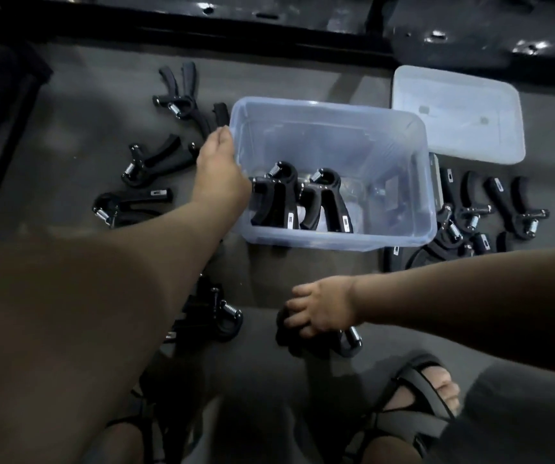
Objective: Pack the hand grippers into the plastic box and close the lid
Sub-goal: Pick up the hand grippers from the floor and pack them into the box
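Note:
A clear plastic box (399, 182) stands open on the floor with two black hand grippers (299, 199) upright inside. My left hand (219, 169) rests against the box's left wall near the rim; its fingertips are hidden, so a grip is not visible. My right hand (319, 309) curls its fingers round a black hand gripper (346, 343) lying on the floor in front of the box. The translucent lid (456, 112) lies flat behind and right of the box.
Several hand grippers lie left of the box (148, 162), several more in a heap at its right (490, 212), and another near my left forearm (215, 316). My sandalled feet (420, 393) sit at the bottom. A dark ledge (202, 25) runs along the back.

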A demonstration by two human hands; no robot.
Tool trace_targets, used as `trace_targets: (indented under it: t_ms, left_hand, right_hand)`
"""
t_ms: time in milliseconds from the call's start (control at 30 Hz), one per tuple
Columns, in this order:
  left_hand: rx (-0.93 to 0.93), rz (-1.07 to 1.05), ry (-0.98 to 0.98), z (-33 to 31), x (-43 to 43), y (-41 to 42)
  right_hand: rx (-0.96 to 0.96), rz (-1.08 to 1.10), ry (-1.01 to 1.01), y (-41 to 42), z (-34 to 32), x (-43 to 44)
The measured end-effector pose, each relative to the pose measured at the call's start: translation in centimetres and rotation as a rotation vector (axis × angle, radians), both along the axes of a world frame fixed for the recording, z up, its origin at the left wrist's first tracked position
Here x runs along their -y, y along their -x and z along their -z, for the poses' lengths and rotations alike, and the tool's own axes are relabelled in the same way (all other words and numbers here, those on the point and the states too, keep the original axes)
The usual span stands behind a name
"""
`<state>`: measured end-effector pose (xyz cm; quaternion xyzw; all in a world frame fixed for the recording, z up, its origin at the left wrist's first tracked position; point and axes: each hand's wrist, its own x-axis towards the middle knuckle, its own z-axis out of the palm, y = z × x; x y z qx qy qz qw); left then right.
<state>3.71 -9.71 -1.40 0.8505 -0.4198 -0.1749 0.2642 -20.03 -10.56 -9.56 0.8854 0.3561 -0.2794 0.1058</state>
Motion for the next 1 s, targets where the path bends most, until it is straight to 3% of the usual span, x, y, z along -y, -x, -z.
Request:
trace_targets:
  t_ms: [100,200,333,467,533,600,667,767,833,933,1000]
  left_hand:
    - [0.004,-0.025,0.017,0.3,0.1,0.2]
    - [0.029,-0.042,0.036,0.7,0.2,0.4]
    - [0.035,-0.056,0.036,0.6,0.2,0.5]
    - [0.040,-0.063,0.040,0.6,0.3,0.5]
    - [0.041,-0.062,0.037,0.7,0.2,0.6]
    - [0.031,-0.060,0.036,0.7,0.2,0.5]
    - [0.020,-0.063,0.039,0.8,0.2,0.4]
    - [-0.012,-0.071,0.054,0.8,0.4,0.2]
    - [0.004,-0.072,0.045,0.7,0.3,0.3]
    - [0.011,-0.074,0.042,0.4,0.2,0.6]
    - [0.024,-0.068,0.047,0.5,0.2,0.6]
  right_hand:
    - [-0.015,-0.023,-0.059,0.6,1.0,0.7]
    - [0.103,-0.047,-0.085,1.2,1.7,1.7]
    - [0.211,0.064,-0.068,0.8,0.8,2.4]
    - [0.172,0.202,-0.107,0.3,-2.0,2.5]
    - [0.243,0.305,-0.224,-0.2,-4.2,2.3]
    - [0.304,0.422,-0.470,-0.4,-7.4,2.2]
    - [0.336,0.704,-0.727,-0.6,-11.9,2.4]
    - [0.552,1.308,-1.051,-1.0,-16.1,3.2]
    - [0.591,1.767,-1.256,-1.8,-16.5,5.0]
    - [0.290,2.366,-1.374,-2.6,-14.6,9.0]
    - [0.081,2.588,-1.303,-2.2,-12.3,11.3]
